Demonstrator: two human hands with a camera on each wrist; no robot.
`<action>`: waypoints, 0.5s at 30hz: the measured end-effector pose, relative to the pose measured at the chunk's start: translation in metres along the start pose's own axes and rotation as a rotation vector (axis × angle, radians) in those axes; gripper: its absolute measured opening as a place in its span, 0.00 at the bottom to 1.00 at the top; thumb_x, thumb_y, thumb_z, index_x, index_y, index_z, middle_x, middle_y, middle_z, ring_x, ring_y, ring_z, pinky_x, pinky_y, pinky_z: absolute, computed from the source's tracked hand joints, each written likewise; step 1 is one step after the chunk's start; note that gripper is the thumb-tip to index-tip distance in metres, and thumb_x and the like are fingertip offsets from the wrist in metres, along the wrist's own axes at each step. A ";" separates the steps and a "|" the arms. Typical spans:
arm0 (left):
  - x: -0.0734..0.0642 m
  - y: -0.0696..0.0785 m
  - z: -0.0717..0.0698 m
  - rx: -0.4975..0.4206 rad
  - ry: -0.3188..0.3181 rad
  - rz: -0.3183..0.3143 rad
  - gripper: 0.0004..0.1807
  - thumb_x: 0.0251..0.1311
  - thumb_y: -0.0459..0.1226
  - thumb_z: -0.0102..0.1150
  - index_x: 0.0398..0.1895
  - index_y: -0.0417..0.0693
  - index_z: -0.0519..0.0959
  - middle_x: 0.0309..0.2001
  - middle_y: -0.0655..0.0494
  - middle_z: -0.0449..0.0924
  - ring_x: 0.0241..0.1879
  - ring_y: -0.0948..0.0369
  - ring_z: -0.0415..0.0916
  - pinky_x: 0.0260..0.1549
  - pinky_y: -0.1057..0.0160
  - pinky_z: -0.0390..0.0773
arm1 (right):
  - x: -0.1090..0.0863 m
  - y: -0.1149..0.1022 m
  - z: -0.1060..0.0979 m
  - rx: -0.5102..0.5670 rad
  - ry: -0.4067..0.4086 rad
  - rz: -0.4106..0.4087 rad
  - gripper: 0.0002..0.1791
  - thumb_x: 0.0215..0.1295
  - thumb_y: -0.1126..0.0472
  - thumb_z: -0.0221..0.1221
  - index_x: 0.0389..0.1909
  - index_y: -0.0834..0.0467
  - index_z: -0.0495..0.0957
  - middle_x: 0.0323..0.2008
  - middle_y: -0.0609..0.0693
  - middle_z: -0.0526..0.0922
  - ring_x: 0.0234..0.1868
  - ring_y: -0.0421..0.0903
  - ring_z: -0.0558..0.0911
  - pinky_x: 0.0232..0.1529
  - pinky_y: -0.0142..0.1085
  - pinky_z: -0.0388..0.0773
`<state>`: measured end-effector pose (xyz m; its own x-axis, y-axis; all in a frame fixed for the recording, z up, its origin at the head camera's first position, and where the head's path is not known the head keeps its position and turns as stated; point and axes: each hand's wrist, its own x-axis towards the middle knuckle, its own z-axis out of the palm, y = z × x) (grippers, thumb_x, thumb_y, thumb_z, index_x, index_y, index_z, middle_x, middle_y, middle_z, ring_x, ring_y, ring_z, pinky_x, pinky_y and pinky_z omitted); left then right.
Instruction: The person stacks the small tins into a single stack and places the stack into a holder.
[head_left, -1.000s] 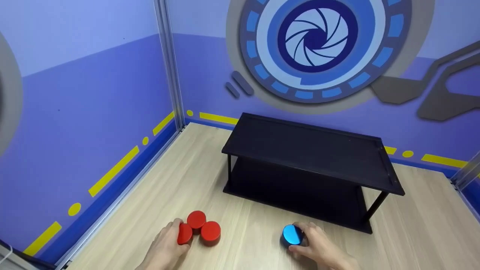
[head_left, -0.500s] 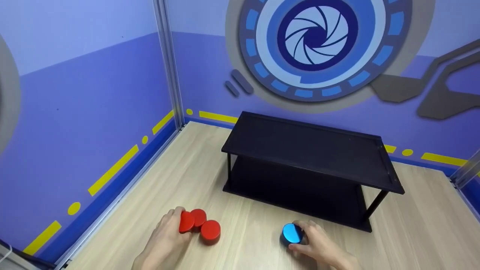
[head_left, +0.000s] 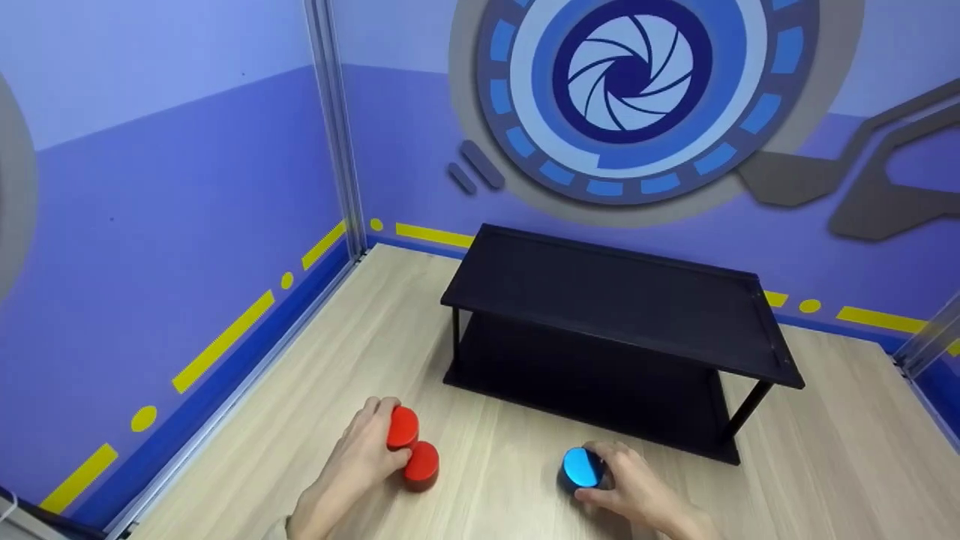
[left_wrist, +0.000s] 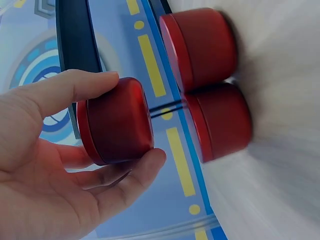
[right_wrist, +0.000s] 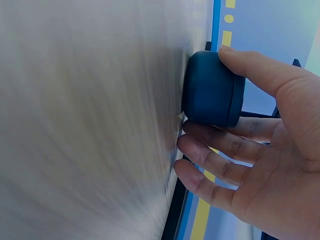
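A red round tin (left_wrist: 117,122) is gripped by my left hand (head_left: 360,450), thumb on one side and fingers on the other. It is raised off the table, above two more red tins. Those two, one red tin (left_wrist: 205,47) and another red tin (left_wrist: 222,122), stand touching on the tabletop. In the head view only the nearer standing tin (head_left: 421,466) shows clearly; the held tin and hand cover the other. My right hand (head_left: 637,484) holds a blue round tin (head_left: 582,468) between thumb and fingers. This blue tin (right_wrist: 212,90) stands on the table.
Behind the tins stands a black two-tier shelf (head_left: 615,300) with thin posts and a bare upper board. The wooden table (head_left: 315,390) meets a blue printed wall (head_left: 187,225) at the left and another at the back.
My left hand has lifted one red tin from beside the other two and moved it right and away, over them. My right hand and the blue tin have stayed in place.
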<state>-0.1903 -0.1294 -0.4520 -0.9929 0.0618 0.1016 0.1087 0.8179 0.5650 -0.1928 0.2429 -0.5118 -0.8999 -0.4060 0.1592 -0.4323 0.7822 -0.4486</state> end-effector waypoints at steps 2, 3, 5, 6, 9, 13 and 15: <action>0.002 0.004 0.002 -0.008 -0.011 0.003 0.32 0.41 0.30 0.72 0.54 0.41 0.72 0.43 0.49 0.73 0.42 0.53 0.74 0.39 0.51 0.78 | 0.000 0.001 0.000 -0.007 0.004 -0.006 0.34 0.50 0.44 0.69 0.52 0.63 0.76 0.46 0.53 0.83 0.44 0.51 0.80 0.44 0.42 0.78; 0.003 0.006 0.002 -0.010 -0.016 0.005 0.32 0.41 0.31 0.72 0.54 0.41 0.72 0.43 0.49 0.73 0.42 0.53 0.74 0.39 0.51 0.78 | 0.000 0.001 0.001 -0.009 0.006 -0.010 0.34 0.50 0.45 0.70 0.52 0.64 0.76 0.46 0.53 0.83 0.44 0.51 0.80 0.44 0.42 0.78; 0.005 0.009 0.004 -0.013 -0.026 0.011 0.33 0.41 0.31 0.72 0.55 0.41 0.72 0.44 0.49 0.73 0.43 0.53 0.74 0.40 0.51 0.78 | 0.000 0.001 0.001 -0.010 0.011 -0.019 0.34 0.49 0.45 0.70 0.52 0.64 0.76 0.46 0.54 0.83 0.44 0.52 0.81 0.44 0.43 0.78; 0.005 0.011 0.005 -0.014 -0.027 0.018 0.33 0.41 0.31 0.72 0.55 0.41 0.72 0.44 0.49 0.73 0.43 0.53 0.74 0.40 0.51 0.78 | 0.000 0.001 0.001 -0.010 0.013 -0.021 0.34 0.49 0.46 0.70 0.52 0.64 0.76 0.46 0.55 0.83 0.44 0.52 0.81 0.44 0.44 0.78; 0.007 0.015 0.009 -0.014 -0.025 0.040 0.33 0.41 0.31 0.72 0.55 0.41 0.72 0.45 0.49 0.73 0.44 0.52 0.74 0.40 0.51 0.78 | 0.000 0.001 0.001 -0.006 0.015 -0.023 0.34 0.49 0.46 0.70 0.52 0.64 0.76 0.46 0.55 0.83 0.45 0.53 0.81 0.44 0.44 0.79; 0.008 0.019 0.012 -0.012 -0.024 0.071 0.34 0.41 0.31 0.72 0.56 0.40 0.71 0.46 0.47 0.73 0.45 0.51 0.75 0.39 0.51 0.79 | 0.001 0.001 0.001 -0.004 0.011 -0.017 0.34 0.49 0.45 0.70 0.52 0.63 0.76 0.46 0.54 0.83 0.44 0.52 0.80 0.43 0.43 0.78; 0.009 0.021 0.014 -0.012 -0.027 0.089 0.33 0.41 0.31 0.72 0.56 0.40 0.71 0.46 0.47 0.73 0.45 0.50 0.75 0.39 0.50 0.80 | 0.002 0.001 0.000 -0.003 0.009 -0.011 0.34 0.49 0.45 0.70 0.52 0.63 0.76 0.45 0.53 0.83 0.44 0.51 0.80 0.43 0.42 0.78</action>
<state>-0.1976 -0.1040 -0.4505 -0.9803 0.1493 0.1295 0.1966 0.8018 0.5643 -0.1947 0.2431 -0.5122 -0.8954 -0.4107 0.1719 -0.4426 0.7791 -0.4439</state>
